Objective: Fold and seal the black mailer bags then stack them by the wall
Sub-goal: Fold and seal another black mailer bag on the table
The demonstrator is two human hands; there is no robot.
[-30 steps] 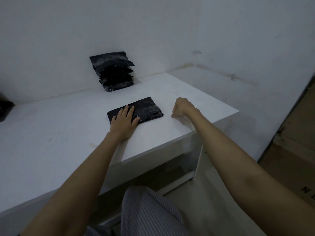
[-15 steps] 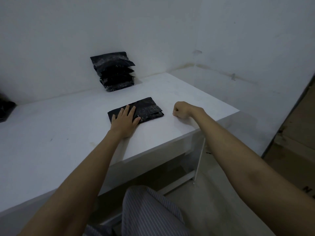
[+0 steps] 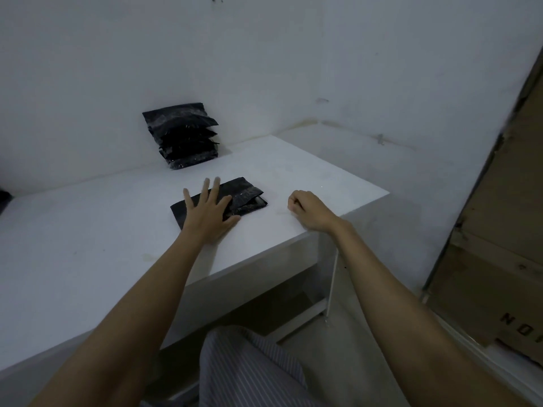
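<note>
A folded black mailer bag (image 3: 245, 198) lies flat on the white table (image 3: 88, 245), near its right end. My left hand (image 3: 207, 214) lies on the bag's left half with fingers straight and spread, blurred at the tips. My right hand (image 3: 308, 210) rests on the table to the right of the bag, apart from it, fingers curled into a loose fist with nothing visible in it. A stack of several folded black mailer bags (image 3: 183, 136) leans against the back wall.
Another dark object (image 3: 4, 198) pokes in at the far left edge of the table. The table's right edge drops off just beyond my right hand. Cardboard boxes (image 3: 499, 230) stand at the right. My striped trouser leg (image 3: 249, 368) is below the table.
My left hand's fingers have spread and slid a little further over the bag. My right fist has shifted slightly right and nearer the table's front edge. The bag has stayed in place.
</note>
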